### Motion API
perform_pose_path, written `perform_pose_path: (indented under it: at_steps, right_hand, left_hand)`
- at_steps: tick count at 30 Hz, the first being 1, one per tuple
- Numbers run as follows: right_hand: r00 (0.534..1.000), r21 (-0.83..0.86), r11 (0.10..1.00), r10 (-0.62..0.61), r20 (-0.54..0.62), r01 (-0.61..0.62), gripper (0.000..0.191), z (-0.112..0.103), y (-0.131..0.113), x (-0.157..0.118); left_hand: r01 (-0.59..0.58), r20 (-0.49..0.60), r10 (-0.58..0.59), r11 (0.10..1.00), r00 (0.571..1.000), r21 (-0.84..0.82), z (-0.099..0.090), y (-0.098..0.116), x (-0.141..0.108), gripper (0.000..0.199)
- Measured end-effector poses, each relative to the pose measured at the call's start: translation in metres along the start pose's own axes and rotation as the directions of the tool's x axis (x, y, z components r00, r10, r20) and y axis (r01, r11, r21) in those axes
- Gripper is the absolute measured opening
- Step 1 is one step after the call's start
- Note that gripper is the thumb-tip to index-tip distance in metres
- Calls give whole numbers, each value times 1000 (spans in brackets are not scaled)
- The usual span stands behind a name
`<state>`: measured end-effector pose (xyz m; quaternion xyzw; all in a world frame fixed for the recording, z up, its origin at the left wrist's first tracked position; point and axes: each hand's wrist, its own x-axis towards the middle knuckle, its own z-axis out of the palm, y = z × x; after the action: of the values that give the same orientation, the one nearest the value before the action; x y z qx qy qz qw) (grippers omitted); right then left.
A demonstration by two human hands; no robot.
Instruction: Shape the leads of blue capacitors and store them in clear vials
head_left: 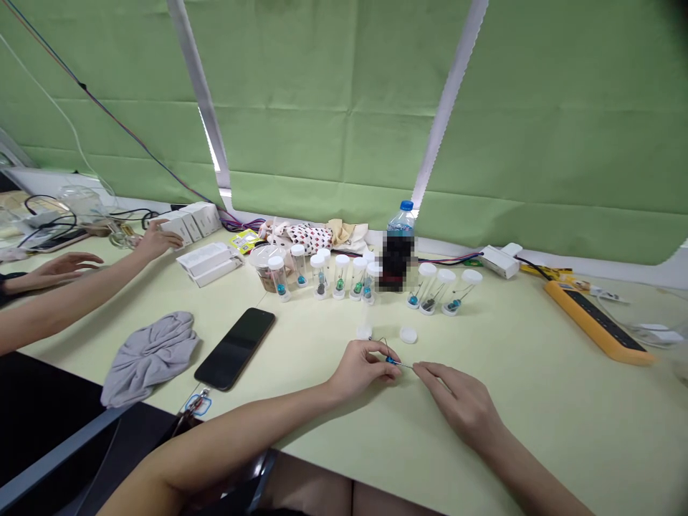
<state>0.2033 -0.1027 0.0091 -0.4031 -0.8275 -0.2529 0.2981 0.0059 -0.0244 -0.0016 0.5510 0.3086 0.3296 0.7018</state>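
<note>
Left hand: the left hand (361, 367) rests on the pale yellow tabletop (537, 401), fingers pinched shut on a small blue bead on a thin metal wire (391, 360).
Right hand: the right hand (462, 401) lies palm down, forefinger tip touching the wire's far end; fingers loosely extended, holding nothing.
Nearby: two white round caps (408, 335) just beyond the hands; a row of clear capped vials (340, 276) further back; a black phone (235, 348) to the left.
Co-worker: another person's hand (155, 240) touches white boxes (188, 222) at far left.

The water bottle (398, 247) label is blurred out, and the tiny blue piece (390, 360) stays indistinct.
</note>
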Motion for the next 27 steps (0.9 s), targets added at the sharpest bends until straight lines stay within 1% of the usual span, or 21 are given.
perform_pose_path:
  at_steps: [3,6,8,11,13,14,15,16,18,20,22,23,25,27]
  right_hand:
    - [991,86,987,132,17,-133,27,7,-2,-2]
    - [968,240,937,248,47,-252,24,10,-7,1]
    - [942,378,864,319,101,-333,22,10,-10,5]
    - [880,535,703,422,217,-469,20,9,-13,9]
    - [841,577,619,462,282,-534,20,8,-13,10]
    - [830,584,598,471,299,-549,21,8,-13,11]
    - [828,583,596,472,301,-552,22,9,-12,11]
    - [837,573,616,465,288,-540,21,9,-11,11]
    - [875,515,709,420,239,-481,20,11,-8,10]
    - [923,405,830,331,194,-383,22,13,-4,8]
    - [961,270,927,222,166,-261,25,15,0,4]
    - [973,208,957,171,157,-202,26,16,1,1]
    - [985,120,987,89,150,-108,28,15,4,-2]
    - [988,82,995,46,147,-59,30,13,4,-4]
  left_hand:
    - [3,-10,-2,1000,1000,20,0,0,0,32]
    - [-11,-25,13,997,1000,72,-1,0,0,32]
    - [-26,-31,31,991,999,135,-1,0,0,31]
    - [-59,-28,67,973,997,224,-1,3,-2,31]
    - [-78,-18,86,959,996,274,-1,5,-3,31]
    - [-80,-15,88,953,996,292,-1,6,-4,31]
    - [-76,-15,84,950,996,304,-1,7,-4,32]
    - [-66,-18,76,950,997,306,-1,7,-3,33]
    - [-35,-33,46,959,998,280,-2,7,-2,36]
    - [0,-51,12,973,999,231,-2,6,0,38]
    - [33,-66,-21,981,998,190,-3,5,2,40]
    - [47,-72,-35,983,997,178,-3,4,3,40]
    - [65,-78,-52,983,996,172,-3,3,3,40]
    - [72,-75,-60,982,995,174,-3,3,1,39]
